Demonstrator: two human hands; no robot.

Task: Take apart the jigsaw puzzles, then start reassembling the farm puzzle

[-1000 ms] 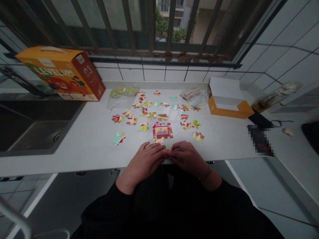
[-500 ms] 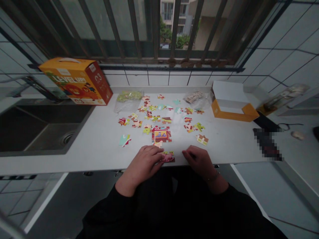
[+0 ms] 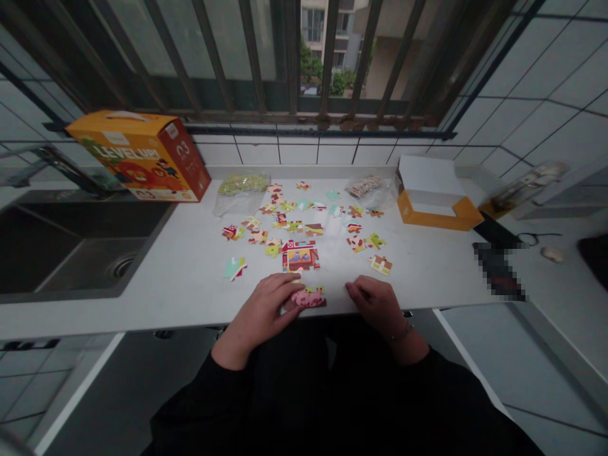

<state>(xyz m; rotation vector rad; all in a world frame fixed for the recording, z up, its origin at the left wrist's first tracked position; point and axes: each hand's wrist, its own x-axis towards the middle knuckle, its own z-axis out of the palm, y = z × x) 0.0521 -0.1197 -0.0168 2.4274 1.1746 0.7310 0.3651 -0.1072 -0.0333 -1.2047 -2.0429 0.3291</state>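
Note:
My left hand [image 3: 263, 304] rests on the white counter [image 3: 180, 272] near its front edge, fingers curled, fingertips touching a joined pink and green puzzle chunk [image 3: 310, 297]. My right hand [image 3: 375, 303] lies loosely curled on the counter to the right of that chunk, apart from it and holding nothing I can see. Just beyond the hands sits an assembled red barn section [image 3: 299, 256]. Several loose colourful puzzle pieces [image 3: 304, 212] are scattered behind it, with single ones at the left [image 3: 235, 268] and right [image 3: 381, 264].
An orange puzzle box [image 3: 137, 155] stands at the back left beside a dark sink [image 3: 61, 253]. Two clear bags of pieces [image 3: 240, 189] [image 3: 368, 187] lie at the back. An open orange and white box [image 3: 434, 193] sits at the right. Window bars rise behind.
My hands were together over the pink chunk; the right hand has drawn away to the right, uncovering it. The left hand stays on the chunk.

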